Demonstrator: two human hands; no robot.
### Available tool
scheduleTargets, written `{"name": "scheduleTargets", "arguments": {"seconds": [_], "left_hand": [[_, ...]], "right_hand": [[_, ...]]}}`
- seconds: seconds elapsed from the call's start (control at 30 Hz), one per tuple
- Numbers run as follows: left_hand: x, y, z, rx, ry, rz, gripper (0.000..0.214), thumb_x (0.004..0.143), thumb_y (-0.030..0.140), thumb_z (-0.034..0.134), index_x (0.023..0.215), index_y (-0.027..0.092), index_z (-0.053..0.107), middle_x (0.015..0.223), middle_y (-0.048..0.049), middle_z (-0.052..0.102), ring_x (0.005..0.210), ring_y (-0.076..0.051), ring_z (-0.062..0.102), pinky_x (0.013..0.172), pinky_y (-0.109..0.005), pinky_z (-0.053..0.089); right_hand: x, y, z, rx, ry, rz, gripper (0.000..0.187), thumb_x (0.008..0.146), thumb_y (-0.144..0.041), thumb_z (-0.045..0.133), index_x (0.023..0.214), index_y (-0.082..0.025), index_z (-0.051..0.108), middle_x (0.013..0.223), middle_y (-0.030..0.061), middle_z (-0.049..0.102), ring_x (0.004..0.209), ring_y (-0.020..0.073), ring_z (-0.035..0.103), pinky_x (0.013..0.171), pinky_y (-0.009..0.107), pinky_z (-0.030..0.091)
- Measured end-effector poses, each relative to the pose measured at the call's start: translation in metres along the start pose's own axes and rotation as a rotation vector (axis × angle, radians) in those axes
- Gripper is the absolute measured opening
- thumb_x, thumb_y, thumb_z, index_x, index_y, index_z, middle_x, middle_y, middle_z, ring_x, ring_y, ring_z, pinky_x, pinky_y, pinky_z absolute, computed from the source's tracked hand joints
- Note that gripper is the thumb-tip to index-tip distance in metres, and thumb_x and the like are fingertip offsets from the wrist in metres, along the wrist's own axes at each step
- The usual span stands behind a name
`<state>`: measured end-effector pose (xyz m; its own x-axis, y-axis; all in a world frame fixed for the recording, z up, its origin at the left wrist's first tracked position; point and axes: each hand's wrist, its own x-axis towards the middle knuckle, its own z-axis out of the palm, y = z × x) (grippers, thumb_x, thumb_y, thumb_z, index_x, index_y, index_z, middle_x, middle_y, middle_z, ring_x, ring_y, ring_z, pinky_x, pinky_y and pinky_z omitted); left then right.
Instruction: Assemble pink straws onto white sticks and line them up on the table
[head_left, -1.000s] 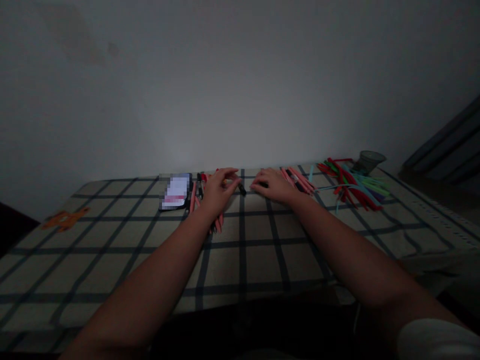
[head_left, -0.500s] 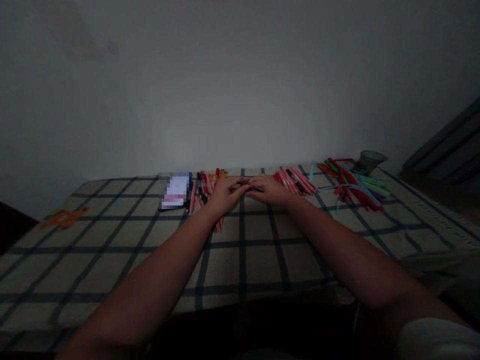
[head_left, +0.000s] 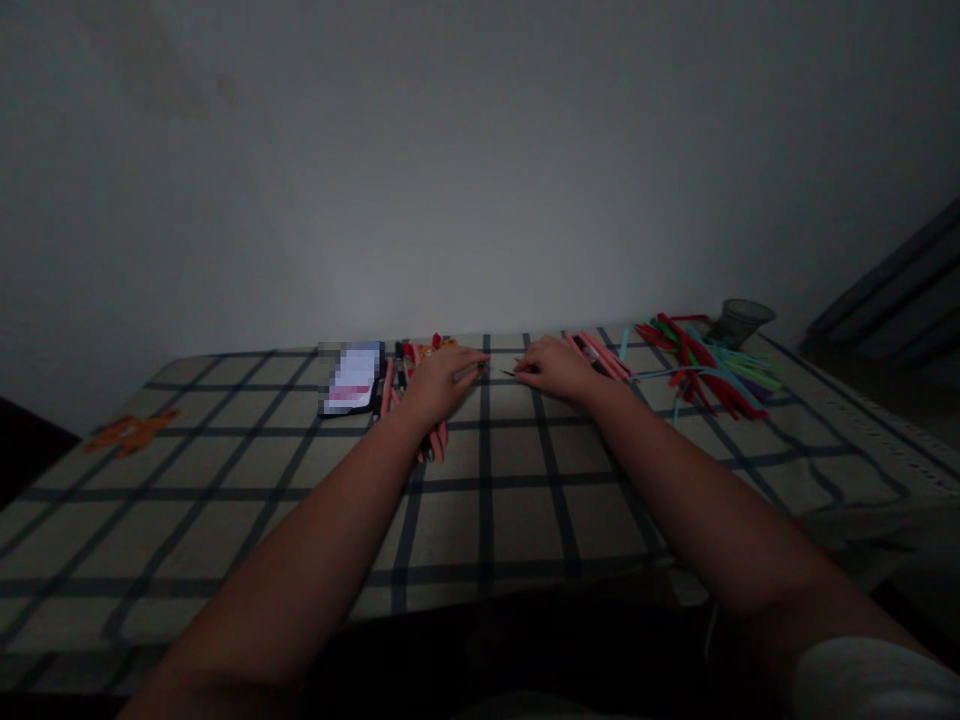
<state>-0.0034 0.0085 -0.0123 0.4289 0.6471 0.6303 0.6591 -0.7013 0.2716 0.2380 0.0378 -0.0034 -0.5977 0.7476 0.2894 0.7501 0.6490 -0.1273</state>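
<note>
Left hand [head_left: 442,385], palm down, fingers curled, seems to pinch a small dark piece [head_left: 484,363] at its fingertips; right hand [head_left: 555,368], also palm down, grasps a thin, dark, pointed sliver [head_left: 508,373] between thumb and fingers, its tip aimed at the left hand.

Change: half a second ago the fingertips met; now a narrow gap separates them, and the sliver shows in it; judged meaning, the two held items are apart, one per hand.

Appearance: sliver slim, dark, tapering; the left hand's piece short and mostly hidden by fingers; material of either cannot be told in this dim light; both sit over the cream cloth with dark blue checks [head_left: 517,525], between a loose heap of slim pink, red and black pen-like sticks [head_left: 438,440] beside the left hand and a bundle of similar pink and black sticks [head_left: 609,358], partly behind the right hand.
</note>
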Motion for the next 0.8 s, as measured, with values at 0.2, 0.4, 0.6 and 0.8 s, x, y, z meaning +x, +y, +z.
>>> {"name": "scheduleTargets", "arguments": {"seconds": [0.2,0.4,0.6,0.8], "left_hand": [[0.0007,-0.0015,0.0008,-0.033,0.014,-0.003,0.022,0.086,0.023,0.059,0.107,0.023,0.069,0.106,-0.0059,0.071,0.103,-0.019,0.062,0.094,-0.041,0.048],[0.0001,-0.0018,0.001,-0.027,0.02,-0.006,0.021,0.087,0.024,0.06,0.106,0.022,0.069,0.105,-0.0066,0.071,0.103,-0.02,0.062,0.093,-0.04,0.047],[-0.001,-0.0051,0.0031,-0.012,0.025,0.011,0.022,0.087,0.024,0.059,0.107,0.024,0.069,0.105,-0.0055,0.07,0.103,-0.019,0.062,0.094,-0.039,0.047],[-0.0006,-0.0035,0.0015,-0.015,0.027,0.019,0.022,0.088,0.026,0.058,0.108,0.023,0.069,0.105,-0.0062,0.071,0.103,-0.019,0.062,0.094,-0.04,0.047]], "right_hand": [[0.0018,0.0035,0.0048,0.051,-0.021,-0.008,0.018,0.081,-0.029,0.063,0.091,-0.02,0.077,0.087,0.0068,0.072,0.085,0.0207,0.058,0.078,0.032,0.039],[0.0021,-0.0005,0.0023,0.051,-0.038,-0.012,0.018,0.078,-0.02,0.061,0.086,-0.02,0.078,0.084,0.0066,0.073,0.081,0.0191,0.059,0.076,0.031,0.04],[0.0031,-0.002,0.0052,0.104,-0.018,0.011,0.02,0.077,-0.019,0.059,0.085,-0.018,0.077,0.082,0.0068,0.073,0.08,0.0194,0.061,0.074,0.03,0.042],[0.0037,-0.0006,0.0097,0.29,0.015,0.106,0.02,0.078,-0.019,0.058,0.089,-0.017,0.075,0.084,0.0064,0.074,0.074,0.0168,0.064,0.069,0.027,0.045]]}}
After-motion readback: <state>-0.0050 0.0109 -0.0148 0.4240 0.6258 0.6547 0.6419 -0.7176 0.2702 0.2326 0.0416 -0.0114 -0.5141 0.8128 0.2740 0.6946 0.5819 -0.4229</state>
